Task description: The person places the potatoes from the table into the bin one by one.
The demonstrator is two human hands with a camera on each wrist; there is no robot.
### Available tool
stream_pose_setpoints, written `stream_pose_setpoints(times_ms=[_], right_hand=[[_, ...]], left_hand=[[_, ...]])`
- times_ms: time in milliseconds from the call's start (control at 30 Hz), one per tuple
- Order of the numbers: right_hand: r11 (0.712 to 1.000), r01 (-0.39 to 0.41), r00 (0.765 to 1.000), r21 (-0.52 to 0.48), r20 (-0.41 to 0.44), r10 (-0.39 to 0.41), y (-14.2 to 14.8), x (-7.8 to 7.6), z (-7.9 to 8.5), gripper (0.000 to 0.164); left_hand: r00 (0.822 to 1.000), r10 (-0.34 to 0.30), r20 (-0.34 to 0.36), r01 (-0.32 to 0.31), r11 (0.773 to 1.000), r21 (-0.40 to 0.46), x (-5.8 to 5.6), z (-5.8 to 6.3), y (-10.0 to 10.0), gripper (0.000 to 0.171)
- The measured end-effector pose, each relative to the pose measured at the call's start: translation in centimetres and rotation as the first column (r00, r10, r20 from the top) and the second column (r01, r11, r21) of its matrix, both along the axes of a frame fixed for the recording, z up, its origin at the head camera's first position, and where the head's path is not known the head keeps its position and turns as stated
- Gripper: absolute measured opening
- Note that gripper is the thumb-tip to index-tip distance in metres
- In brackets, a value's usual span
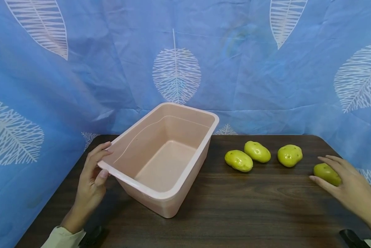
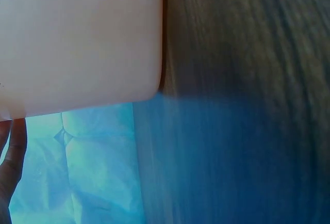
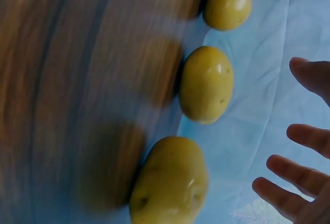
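A pale pink plastic tub [image 1: 170, 206] stands on the table at a slant, nothing inside it. My left hand [image 1: 91, 179] grips its rim at the near left corner, fingertips over the edge and thumb beside it. The left wrist view shows the tub's outer wall [image 2: 82, 38] and dark fingers [image 2: 14, 157] touching its edge. At the far right, my right hand [image 1: 349, 182] is spread around a yellow-green potato [image 1: 326, 174], partly hiding it. Contact cannot be told. In the right wrist view, its fingers [image 3: 301, 175] are extended and apart, near several potatoes [image 3: 206, 84].
Between the tub and my right hand lie three more potatoes: one [image 1: 239, 161] near the tub, one [image 1: 257, 151] just behind it, and one [image 1: 289, 155] farther right. A blue leaf-patterned cloth [image 1: 235, 69] hangs behind the dark wooden table [image 1: 250, 206].
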State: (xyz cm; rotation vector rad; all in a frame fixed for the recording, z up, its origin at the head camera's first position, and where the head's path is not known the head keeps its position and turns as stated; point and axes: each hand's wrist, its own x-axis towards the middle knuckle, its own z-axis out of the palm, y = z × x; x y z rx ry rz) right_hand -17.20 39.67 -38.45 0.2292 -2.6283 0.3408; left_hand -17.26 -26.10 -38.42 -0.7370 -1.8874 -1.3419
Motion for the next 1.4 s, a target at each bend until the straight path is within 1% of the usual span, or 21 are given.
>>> stream_pose_setpoints(times_ms=[167, 300, 400, 467, 533, 633, 700, 833, 967, 1033, 1267, 1400], right_hand=[[0.999, -0.015, 0.999, -0.033, 0.05, 0.017, 1.8, -0.3, -0.6, 0.065], [0.998, -0.014, 0.999, -0.057, 0.051, 0.017, 3.2, -0.4, -1.2, 0.064], [0.996, -0.006, 0.997, -0.084, 0.072, 0.012, 3.8, -0.8, -1.3, 0.066], [0.992, 0.003, 0.993, -0.126, 0.115, 0.012, 4.1, -1.1, -1.4, 0.067], [0.986, 0.03, 0.986, -0.164, 0.164, -0.003, 4.4, -1.3, -1.4, 0.07], [0.973, 0.073, 0.975, -0.217, 0.221, -0.024, 4.8, -1.5, -1.6, 0.075], [0.964, 0.088, 0.971, -0.252, 0.235, -0.028, 5.0, -1.6, -1.8, 0.078], [0.935, 0.105, 0.962, -0.339, 0.272, -0.01, 5.8, -2.0, -2.3, 0.082], [0.912, 0.122, 0.954, -0.392, 0.301, 0.002, 7.1, -2.6, -3.2, 0.086], [0.909, 0.136, 0.95, -0.393, 0.312, -0.007, 7.5, -2.7, -3.5, 0.087], [0.919, 0.173, 0.936, -0.354, 0.348, -0.042, 7.7, -2.9, -3.6, 0.09], [0.926, 0.167, 0.933, -0.34, 0.358, -0.037, 8.0, -3.2, -3.8, 0.089]], left_hand=[[1.0, -0.004, 0.004, 0.004, 1.0, 0.003, -0.1, 0.0, 0.0, 0.041], [1.0, -0.009, 0.011, 0.009, 1.0, 0.002, 0.0, 0.0, 0.0, 0.041], [0.999, -0.05, 0.018, 0.049, 0.998, 0.042, 0.2, -0.2, -0.2, 0.043], [0.996, -0.08, 0.025, 0.078, 0.994, 0.075, 0.3, -0.3, -0.3, 0.045], [0.994, -0.109, 0.032, 0.105, 0.989, 0.103, 0.3, -0.4, -0.4, 0.045], [0.994, -0.103, 0.046, 0.098, 0.991, 0.096, 0.3, -0.4, -0.4, 0.044], [0.995, -0.088, 0.05, 0.084, 0.993, 0.08, 0.3, -0.4, -0.4, 0.044], [0.997, -0.061, 0.049, 0.058, 0.997, 0.055, 0.2, -0.3, -0.3, 0.043], [0.998, -0.044, 0.048, 0.042, 0.998, 0.044, 0.2, -0.2, -0.2, 0.042], [0.998, -0.041, 0.049, 0.039, 0.998, 0.039, 0.1, -0.2, -0.2, 0.041], [0.996, -0.07, 0.049, 0.068, 0.996, 0.053, -0.1, -0.2, -0.1, 0.04], [0.998, -0.046, 0.047, 0.045, 0.999, 0.025, -0.2, -0.2, 0.0, 0.04]])
